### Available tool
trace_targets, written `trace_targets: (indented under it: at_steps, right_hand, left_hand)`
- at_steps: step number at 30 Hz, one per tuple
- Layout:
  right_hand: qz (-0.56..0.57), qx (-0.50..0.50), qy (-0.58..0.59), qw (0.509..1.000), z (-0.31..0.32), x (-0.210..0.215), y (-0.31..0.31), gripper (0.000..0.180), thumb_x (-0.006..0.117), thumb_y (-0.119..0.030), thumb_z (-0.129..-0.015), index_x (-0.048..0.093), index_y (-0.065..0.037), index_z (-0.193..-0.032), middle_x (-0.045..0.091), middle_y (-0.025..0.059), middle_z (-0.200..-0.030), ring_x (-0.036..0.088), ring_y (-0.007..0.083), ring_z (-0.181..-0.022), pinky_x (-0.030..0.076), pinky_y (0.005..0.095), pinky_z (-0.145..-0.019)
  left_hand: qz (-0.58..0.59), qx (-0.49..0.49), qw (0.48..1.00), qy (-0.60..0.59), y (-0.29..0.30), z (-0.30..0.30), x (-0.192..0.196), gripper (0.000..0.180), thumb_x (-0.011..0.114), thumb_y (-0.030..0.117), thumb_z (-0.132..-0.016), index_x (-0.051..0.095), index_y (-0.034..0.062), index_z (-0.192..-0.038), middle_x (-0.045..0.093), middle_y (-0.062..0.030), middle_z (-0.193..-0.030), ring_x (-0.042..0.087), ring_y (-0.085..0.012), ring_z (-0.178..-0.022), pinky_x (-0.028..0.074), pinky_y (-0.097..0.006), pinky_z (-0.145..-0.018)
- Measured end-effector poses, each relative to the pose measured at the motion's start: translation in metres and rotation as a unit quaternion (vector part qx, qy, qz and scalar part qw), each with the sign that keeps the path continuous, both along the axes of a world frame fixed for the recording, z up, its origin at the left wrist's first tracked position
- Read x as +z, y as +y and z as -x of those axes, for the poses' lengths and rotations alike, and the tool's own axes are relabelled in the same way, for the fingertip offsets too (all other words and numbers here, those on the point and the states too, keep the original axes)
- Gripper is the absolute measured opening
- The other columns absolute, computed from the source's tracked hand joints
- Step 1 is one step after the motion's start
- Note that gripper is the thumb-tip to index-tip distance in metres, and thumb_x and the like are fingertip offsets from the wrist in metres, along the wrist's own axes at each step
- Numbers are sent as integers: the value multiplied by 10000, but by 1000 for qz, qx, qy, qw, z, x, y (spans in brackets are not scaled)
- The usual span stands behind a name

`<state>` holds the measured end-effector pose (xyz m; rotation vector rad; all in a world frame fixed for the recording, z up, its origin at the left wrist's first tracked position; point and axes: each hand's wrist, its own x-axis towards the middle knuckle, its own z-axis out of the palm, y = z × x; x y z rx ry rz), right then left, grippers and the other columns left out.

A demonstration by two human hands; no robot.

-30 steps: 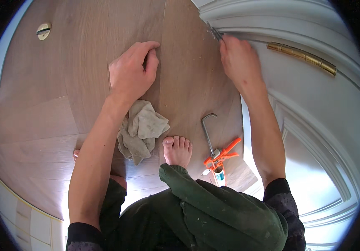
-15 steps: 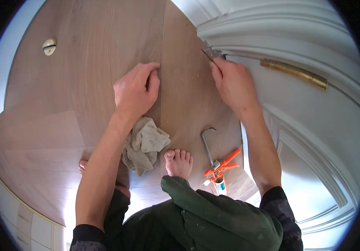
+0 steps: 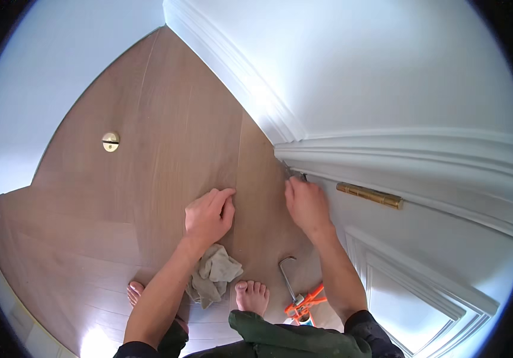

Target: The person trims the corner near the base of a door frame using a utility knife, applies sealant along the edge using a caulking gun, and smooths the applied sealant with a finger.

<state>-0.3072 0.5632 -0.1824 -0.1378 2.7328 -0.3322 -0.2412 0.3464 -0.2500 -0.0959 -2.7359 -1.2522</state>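
Pinching a small metal tool [image 3: 295, 174] in right hand [image 3: 307, 206], tip pressed where door frame [image 3: 387, 156] meets wood floor [image 3: 167, 149]. Left hand [image 3: 208, 216] unclenched, flat on floor beside it as brace; rag [image 3: 211, 277] and caulking gun [image 3: 301, 298] behind, within reach

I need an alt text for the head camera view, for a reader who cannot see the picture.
Seen from above, a person crouches barefoot on a wooden floor, the left hand flat on the boards and the right hand pressing a small metal tool against the white door frame. A crumpled rag and an orange caulking gun lie near the feet; a brass hinge shows on the door.
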Motion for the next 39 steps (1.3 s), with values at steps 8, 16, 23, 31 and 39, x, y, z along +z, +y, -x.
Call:
trace_targets:
  at_steps: [8, 16, 23, 31, 39]
  right_hand:
    - [110, -81, -47, 989, 7, 5, -18, 303, 509, -208, -1007, 601, 14, -823, 630, 284, -747, 615, 493, -754, 482, 566, -689]
    - [125, -139, -26, 982, 6, -17, -4, 315, 492, -210, -1006, 600, 17, -816, 638, 287, -752, 618, 504, -765, 479, 567, -686]
    - [97, -76, -19, 992, 1, -3, -36, 281, 508, -196, -989, 618, 13, -835, 653, 285, -776, 636, 492, -758, 501, 567, -704]
    - [36, -98, 25, 994, 9, -8, -20, 318, 510, -193, -986, 627, 25, -786, 656, 287, -752, 651, 483, -750, 526, 557, -708]
    - [39, -90, -16, 995, 10, -7, -29, 324, 508, -227, -990, 608, 14, -797, 648, 270, -750, 621, 500, -748, 487, 569, -708]
  left_hand:
    - [8, 4, 1000, 3, 1, 6, 3, 157, 653, 81, -849, 677, 119, -999, 588, -47, -734, 611, -247, -612, 503, -369, -548]
    - [23, -1, 1000, 10, 3, 6, -2, 158, 651, 82, -850, 675, 123, -1001, 589, -39, -740, 612, -237, -613, 501, -362, -545]
    - [30, 3, 1000, 2, 0, 3, -1, 154, 647, 84, -855, 673, 127, -1001, 594, -36, -749, 619, -236, -624, 505, -356, -551]
    - [3, 8, 1000, 5, 5, 6, 0, 148, 658, 57, -858, 688, 116, -990, 602, -60, -739, 622, -260, -622, 493, -374, -554]
    - [19, 5, 1000, 3, 3, 4, -2, 144, 645, 88, -860, 675, 121, -997, 600, -39, -751, 625, -244, -641, 508, -366, -564]
